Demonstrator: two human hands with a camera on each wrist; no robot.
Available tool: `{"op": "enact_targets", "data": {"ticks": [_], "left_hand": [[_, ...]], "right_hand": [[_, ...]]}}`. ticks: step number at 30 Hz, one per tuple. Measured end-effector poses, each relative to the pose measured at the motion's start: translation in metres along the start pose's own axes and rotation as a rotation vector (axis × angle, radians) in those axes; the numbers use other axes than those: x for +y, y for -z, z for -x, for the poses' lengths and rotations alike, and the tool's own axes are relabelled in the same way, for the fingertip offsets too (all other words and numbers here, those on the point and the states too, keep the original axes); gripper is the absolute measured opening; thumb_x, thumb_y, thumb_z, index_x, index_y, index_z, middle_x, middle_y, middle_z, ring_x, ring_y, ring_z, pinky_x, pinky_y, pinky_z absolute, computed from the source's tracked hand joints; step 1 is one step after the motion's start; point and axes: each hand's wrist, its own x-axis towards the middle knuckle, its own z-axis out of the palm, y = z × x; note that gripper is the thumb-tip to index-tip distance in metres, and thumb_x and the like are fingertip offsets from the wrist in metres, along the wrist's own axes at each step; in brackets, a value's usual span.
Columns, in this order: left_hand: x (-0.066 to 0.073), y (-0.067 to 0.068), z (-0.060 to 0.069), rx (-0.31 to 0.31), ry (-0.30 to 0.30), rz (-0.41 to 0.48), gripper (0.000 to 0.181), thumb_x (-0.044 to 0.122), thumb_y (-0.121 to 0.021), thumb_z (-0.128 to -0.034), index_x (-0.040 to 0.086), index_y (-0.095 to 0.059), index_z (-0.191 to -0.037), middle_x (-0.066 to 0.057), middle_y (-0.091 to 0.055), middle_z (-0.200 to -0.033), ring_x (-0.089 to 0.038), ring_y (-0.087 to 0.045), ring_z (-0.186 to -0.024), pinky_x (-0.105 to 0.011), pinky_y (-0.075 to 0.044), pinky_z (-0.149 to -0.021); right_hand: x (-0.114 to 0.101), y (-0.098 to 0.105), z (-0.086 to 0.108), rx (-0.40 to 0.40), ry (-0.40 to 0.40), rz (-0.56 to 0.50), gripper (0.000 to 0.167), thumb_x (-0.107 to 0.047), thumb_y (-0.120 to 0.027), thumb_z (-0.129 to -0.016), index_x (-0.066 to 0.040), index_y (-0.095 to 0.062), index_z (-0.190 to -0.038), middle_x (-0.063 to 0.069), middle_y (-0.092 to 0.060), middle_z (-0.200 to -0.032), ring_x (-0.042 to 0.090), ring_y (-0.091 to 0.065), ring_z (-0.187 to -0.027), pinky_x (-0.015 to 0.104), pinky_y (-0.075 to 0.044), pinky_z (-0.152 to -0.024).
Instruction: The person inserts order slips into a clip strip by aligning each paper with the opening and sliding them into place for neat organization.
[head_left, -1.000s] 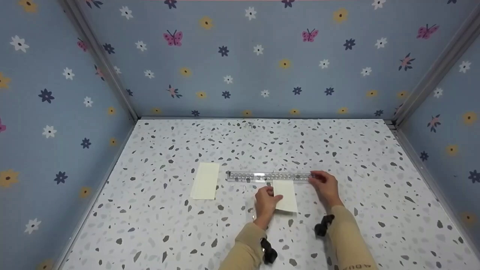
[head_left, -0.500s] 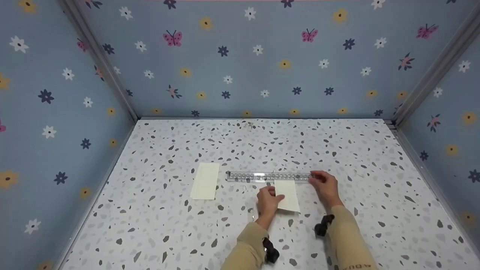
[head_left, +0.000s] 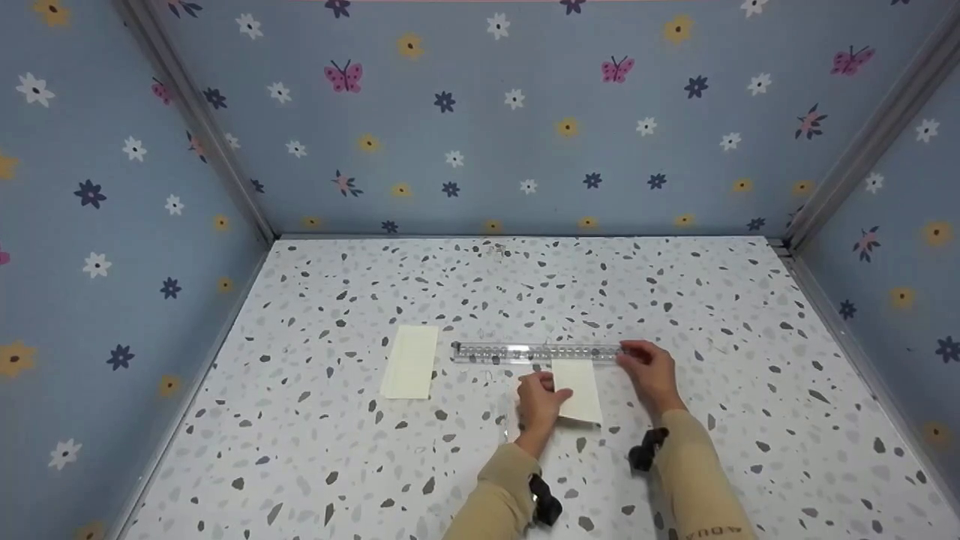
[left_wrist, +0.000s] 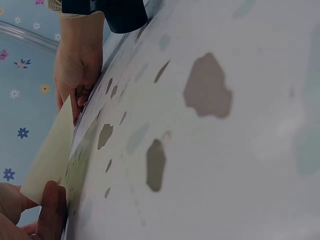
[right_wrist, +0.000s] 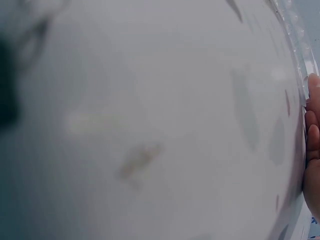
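Observation:
My left hand (head_left: 541, 405) pinches the left edge of a small cream sheet of paper (head_left: 579, 390), thumb on top. In the left wrist view that paper (left_wrist: 50, 155) is tilted up off the table between thumb and fingers. Its far edge meets a long clear plastic strip (head_left: 517, 352) with a row of round shapes along it, lying crosswise. Whether the paper goes under the strip, I cannot tell. At the strip's right end, my right hand (head_left: 651, 375) holds it between thumb and fingers. In the right wrist view only part of the strip (right_wrist: 300, 45) and fingertips show.
A cream stack of paper (head_left: 411, 362) lies left of the strip on the white speckled table (head_left: 322, 465). Blue flowered panels (head_left: 525, 112) wall in the back and both sides. Black cameras (head_left: 546, 501) sit on the wrists.
My left hand has slid the small paper slightly right along the strip. The strip, the right hand and the paper stack at the left have stayed in place.

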Motion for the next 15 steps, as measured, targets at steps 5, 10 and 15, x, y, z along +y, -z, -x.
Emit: {"op": "enact_targets", "data": {"ticks": [5, 10, 15], "left_hand": [[0.0007, -0.0019, 0.0013, -0.008, -0.013, 0.022, 0.032, 0.01, -0.078, -0.0628, 0.003, -0.064, -0.09, -0.003, -0.063, -0.072, -0.01, -0.055, -0.06, -0.029, -0.043, -0.061], [0.0015, -0.0027, 0.001, -0.033, -0.022, 0.074, 0.032, 0.005, -0.076, -0.0644, -0.002, -0.062, -0.093, -0.006, -0.064, -0.073, -0.011, -0.057, -0.06, -0.027, -0.046, -0.059], [0.0013, -0.0037, -0.0001, -0.041, -0.014, 0.053, 0.033, 0.007, -0.076, -0.0642, -0.001, -0.063, -0.093, -0.005, -0.064, -0.073, -0.011, -0.057, -0.061, -0.027, -0.045, -0.06]], "right_hand": [[-0.0001, -0.0001, 0.0007, 0.009, 0.043, 0.003, 0.034, -0.019, -0.066, -0.078, -0.014, -0.058, -0.111, 0.003, -0.055, -0.107, 0.019, -0.048, -0.095, 0.032, -0.038, -0.082], [-0.0015, 0.001, 0.0017, 0.023, 0.13, 0.054, 0.032, -0.015, -0.066, -0.078, -0.008, -0.06, -0.109, 0.009, -0.058, -0.107, 0.02, -0.051, -0.093, 0.033, -0.039, -0.082], [-0.0019, 0.0014, 0.0019, 0.021, 0.108, 0.062, 0.032, -0.016, -0.066, -0.079, -0.01, -0.06, -0.109, 0.007, -0.057, -0.106, 0.019, -0.05, -0.093, 0.033, -0.038, -0.082]]}}
